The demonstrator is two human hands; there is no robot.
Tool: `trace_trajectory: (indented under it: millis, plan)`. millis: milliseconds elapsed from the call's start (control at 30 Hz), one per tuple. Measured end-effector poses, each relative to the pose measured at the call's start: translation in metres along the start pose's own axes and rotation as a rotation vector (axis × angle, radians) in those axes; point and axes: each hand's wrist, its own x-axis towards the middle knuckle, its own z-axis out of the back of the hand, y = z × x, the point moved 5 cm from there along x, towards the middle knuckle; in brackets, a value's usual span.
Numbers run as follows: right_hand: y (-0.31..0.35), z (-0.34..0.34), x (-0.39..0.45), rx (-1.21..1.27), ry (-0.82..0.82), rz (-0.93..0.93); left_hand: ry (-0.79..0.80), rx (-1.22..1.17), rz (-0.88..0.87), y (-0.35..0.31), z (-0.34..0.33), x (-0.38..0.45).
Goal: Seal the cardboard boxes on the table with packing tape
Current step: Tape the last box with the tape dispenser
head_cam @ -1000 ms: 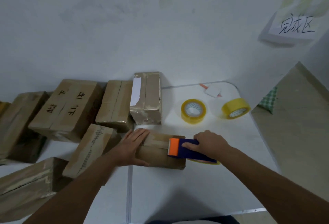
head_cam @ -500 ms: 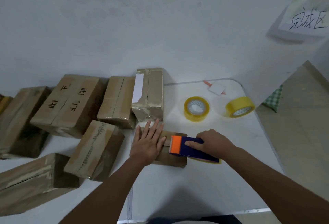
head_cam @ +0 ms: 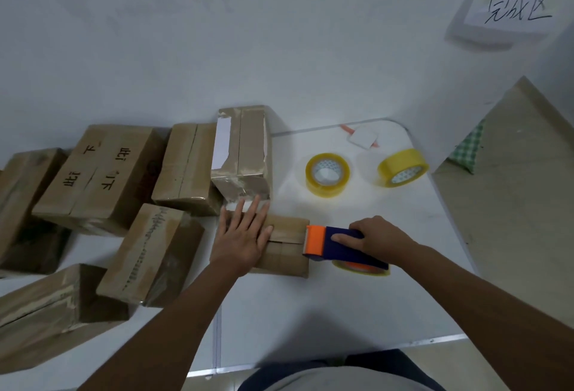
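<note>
A small cardboard box (head_cam: 287, 251) lies in the middle of the white table (head_cam: 341, 306). My left hand (head_cam: 243, 235) presses flat on its left part, fingers straight and spread. My right hand (head_cam: 380, 240) grips a blue and orange tape dispenser (head_cam: 337, 244) whose orange head touches the box's right end. A strip of tape runs along the box's top seam. The yellow roll in the dispenser (head_cam: 362, 268) shows below its body.
Several more cardboard boxes (head_cam: 105, 173) crowd the table's left half, one (head_cam: 243, 154) just behind the small box. Two yellow tape rolls (head_cam: 327, 174) (head_cam: 402, 168) and a white card (head_cam: 363, 139) lie at the back right. The table's right edge drops to the floor.
My left hand slid from the box's left end onto its top and flattened, fingers spread. The dispenser drew rightward to the box's right end. The camera shifted slightly.
</note>
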Motion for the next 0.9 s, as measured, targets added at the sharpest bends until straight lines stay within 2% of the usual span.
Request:
trace_trajectory:
  millis: [100,233,500,767,900]
  plan:
    - [-0.001,-0.001,0.000,0.013,0.025,-0.002,-0.016,0.020,0.010,-0.021,0.013,-0.006]
    - [0.016,-0.017,-0.001,0.018,0.056,0.029,0.058,-0.176,0.147,-0.032,0.001,-0.008]
    - [0.012,-0.035,-0.011,0.155,0.008,0.016,0.033,-0.146,0.119,-0.025,-0.008,-0.004]
    - [-0.036,-0.028,-0.032,0.073,0.030,-0.073,0.022,-0.135,0.134,-0.025,-0.010,-0.004]
    - [-0.025,-0.029,-0.024,-0.027,0.027,-0.086,-0.048,-0.095,0.126,-0.024,-0.004,-0.003]
